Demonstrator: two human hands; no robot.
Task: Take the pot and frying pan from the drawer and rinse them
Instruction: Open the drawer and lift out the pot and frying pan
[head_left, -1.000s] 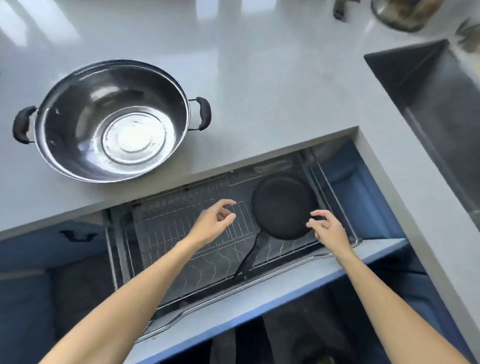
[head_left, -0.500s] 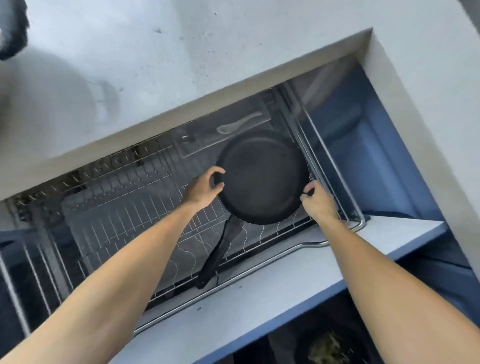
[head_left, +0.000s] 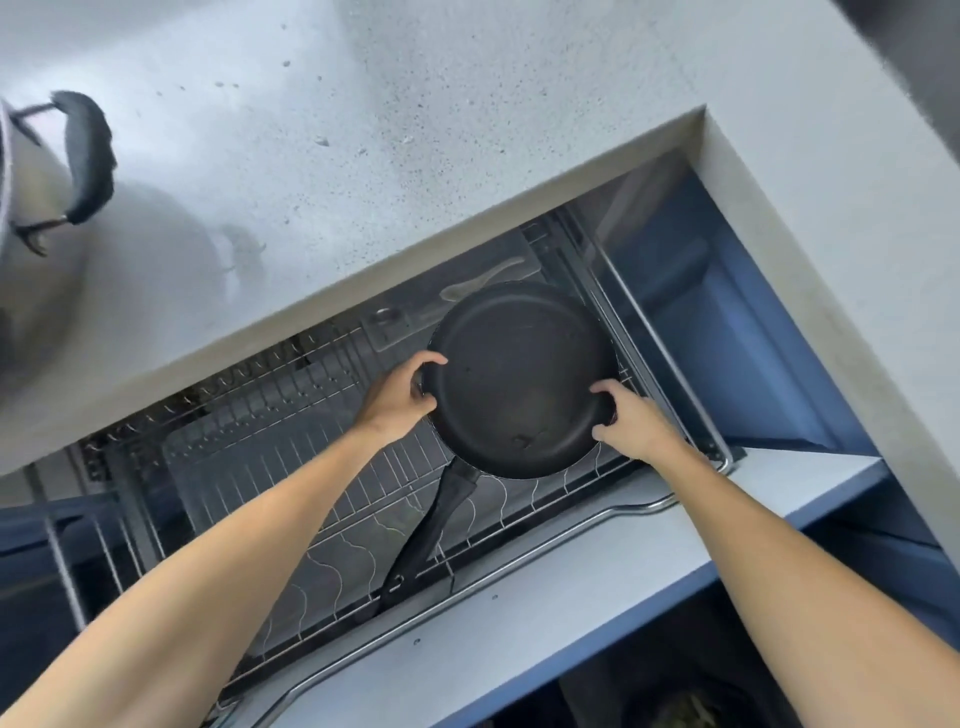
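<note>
We look down at a black frying pan held over the right end of an open drawer, inside the drawer's outline and above its wire rack. The left hand grips the pan's left rim, thumb curled over the top edge and fingers wrapped beneath. The right hand grips the right rim the same way, fingertips hooked over the edge, so both hands are clamped on the pan from opposite sides. The pan's long black handle points toward us and down to the left, lying across the rack wires. We cannot tell whether the pan's base is raised off the rack or resting on it. Just behind the pan, a pale spoon lies in a clear tray at the back of the drawer. Both bare forearms reach in from the bottom corners of the view. Above the drawer runs a speckled grey countertop. At its far left edge stands the steel pot, mostly out of view, with one black side handle showing, well apart from the pan. The cabinet walls around the drawer are blue.
</note>
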